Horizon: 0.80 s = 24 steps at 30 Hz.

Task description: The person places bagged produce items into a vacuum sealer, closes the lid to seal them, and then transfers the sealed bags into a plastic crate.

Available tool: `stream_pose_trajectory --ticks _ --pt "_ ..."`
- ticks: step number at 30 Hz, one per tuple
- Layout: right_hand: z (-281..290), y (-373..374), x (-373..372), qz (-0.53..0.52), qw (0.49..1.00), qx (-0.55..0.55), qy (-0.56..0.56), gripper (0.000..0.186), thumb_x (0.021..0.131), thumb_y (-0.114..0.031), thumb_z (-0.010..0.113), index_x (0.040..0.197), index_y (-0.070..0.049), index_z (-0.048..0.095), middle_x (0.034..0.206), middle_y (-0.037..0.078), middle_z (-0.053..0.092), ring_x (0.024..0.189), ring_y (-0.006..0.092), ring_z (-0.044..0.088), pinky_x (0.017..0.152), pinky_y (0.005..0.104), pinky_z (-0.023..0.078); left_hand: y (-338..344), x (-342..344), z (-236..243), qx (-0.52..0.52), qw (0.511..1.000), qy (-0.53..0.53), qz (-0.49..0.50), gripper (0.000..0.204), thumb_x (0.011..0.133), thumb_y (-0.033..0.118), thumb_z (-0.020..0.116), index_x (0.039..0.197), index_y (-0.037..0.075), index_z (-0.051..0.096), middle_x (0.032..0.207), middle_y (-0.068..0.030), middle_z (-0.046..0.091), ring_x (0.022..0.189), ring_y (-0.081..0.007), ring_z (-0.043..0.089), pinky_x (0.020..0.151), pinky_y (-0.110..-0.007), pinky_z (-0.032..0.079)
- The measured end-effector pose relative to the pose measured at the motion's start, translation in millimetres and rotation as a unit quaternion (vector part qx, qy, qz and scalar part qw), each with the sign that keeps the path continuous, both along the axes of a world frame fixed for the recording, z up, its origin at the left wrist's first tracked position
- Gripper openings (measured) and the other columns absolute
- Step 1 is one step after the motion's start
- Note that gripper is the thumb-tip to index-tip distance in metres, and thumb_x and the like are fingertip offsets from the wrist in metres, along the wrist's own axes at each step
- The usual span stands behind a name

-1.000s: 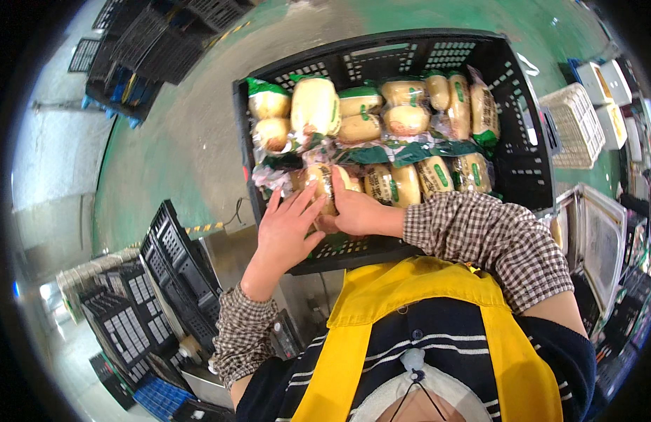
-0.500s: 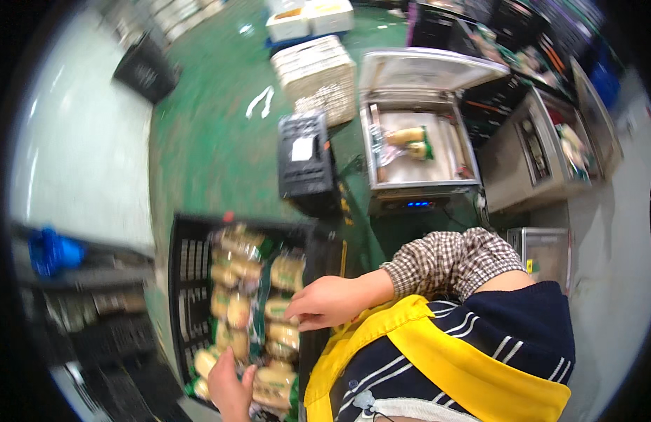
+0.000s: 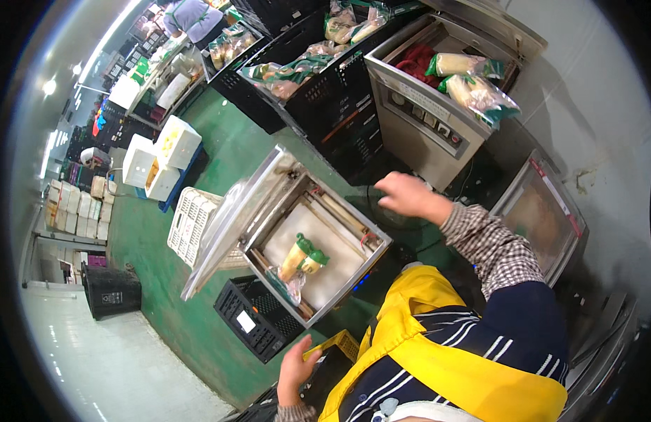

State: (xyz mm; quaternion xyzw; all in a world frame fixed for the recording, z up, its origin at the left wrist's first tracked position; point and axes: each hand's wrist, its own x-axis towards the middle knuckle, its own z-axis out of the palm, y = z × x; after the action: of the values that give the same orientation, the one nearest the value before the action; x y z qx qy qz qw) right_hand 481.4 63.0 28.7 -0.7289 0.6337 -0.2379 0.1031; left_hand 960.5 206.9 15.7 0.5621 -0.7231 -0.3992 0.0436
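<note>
My left hand (image 3: 295,367) is low in the middle, its thumb and fingers apart and nothing in it. It is above a black crate (image 3: 325,376) beside my yellow apron. My right hand (image 3: 411,196) reaches out between two vacuum sealing machines, empty, with the fingers loosely stretched. The nearer vacuum sealer (image 3: 353,281) has its lid (image 3: 237,218) raised. In its chamber lies a bag of pale yellow food (image 3: 301,259) with green ends. On the other vacuum sealer (image 3: 424,137) lie clear-and-green food bags (image 3: 479,97) and a dark red thing (image 3: 417,65).
Black crates (image 3: 332,116) of bagged food are stacked at the back. A black box (image 3: 252,320) and a white plastic basket (image 3: 192,225) stand left of the nearer sealer. White foam boxes (image 3: 174,144) are farther off. Another person (image 3: 193,20) stands at the far back.
My view has swung from the crate of bags toward the sealing machines. Both hands have left the bags; my right hand is now stretched forward toward the machines.
</note>
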Motion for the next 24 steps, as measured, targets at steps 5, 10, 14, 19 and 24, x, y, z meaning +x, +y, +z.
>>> stream_pose_trajectory --ticks 5,10,14,19,24 --pt "-4 -23 -118 -0.132 0.989 -0.062 0.019 0.038 0.078 -0.020 0.064 0.112 -0.002 0.060 0.108 0.017 0.060 0.105 0.0345 0.055 0.090 0.0413 0.046 -103 7 -167 0.126 0.975 0.075 0.167 0.034 0.089 0.022 0.064 0.116 0.002 0.057 0.084 -0.0016 0.062 0.073 -0.0126 0.058 0.068 -0.028 0.051" --pt "-24 -5 -139 -0.082 0.990 0.106 -0.038 0.035 0.083 -0.012 0.065 0.115 -0.001 0.057 0.109 0.016 0.060 0.101 0.0327 0.059 0.085 0.0365 0.048 -170 -62 -224 0.315 0.695 0.322 0.561 0.081 0.084 0.049 0.065 0.145 0.017 0.022 0.151 -0.0087 0.022 0.133 -0.0434 0.028 0.088 -0.063 0.042" --pt "-46 15 -134 0.014 0.983 0.182 0.022 0.037 0.078 -0.009 0.068 0.112 -0.001 0.059 0.101 0.017 0.060 0.092 0.0316 0.061 0.079 0.0364 0.049 -196 -102 -276 0.269 0.494 0.488 0.667 0.070 0.081 0.056 0.065 0.133 0.014 0.042 0.134 -0.0057 0.048 0.121 -0.0291 0.047 0.089 -0.051 0.045" --pt "-57 29 -120 0.034 0.959 0.282 -0.006 0.035 0.077 -0.008 0.068 0.110 0.000 0.060 0.093 0.016 0.060 0.084 0.0304 0.062 0.075 0.0366 0.050 -223 -142 -270 0.210 0.284 0.486 0.799 0.046 0.072 0.046 0.080 0.102 0.018 0.059 0.088 -0.0014 0.062 0.069 -0.0163 0.056 0.053 -0.028 0.039" --pt "-47 5 -87 0.081 0.956 0.283 0.005 0.034 0.078 -0.009 0.068 0.110 0.000 0.061 0.095 0.017 0.062 0.085 0.0303 0.063 0.076 0.0366 0.051 -237 -127 -256 0.209 0.354 0.473 0.779 0.045 0.066 0.034 0.083 0.097 0.012 0.059 0.081 -0.0014 0.061 0.062 -0.0165 0.056 0.044 -0.028 0.038"
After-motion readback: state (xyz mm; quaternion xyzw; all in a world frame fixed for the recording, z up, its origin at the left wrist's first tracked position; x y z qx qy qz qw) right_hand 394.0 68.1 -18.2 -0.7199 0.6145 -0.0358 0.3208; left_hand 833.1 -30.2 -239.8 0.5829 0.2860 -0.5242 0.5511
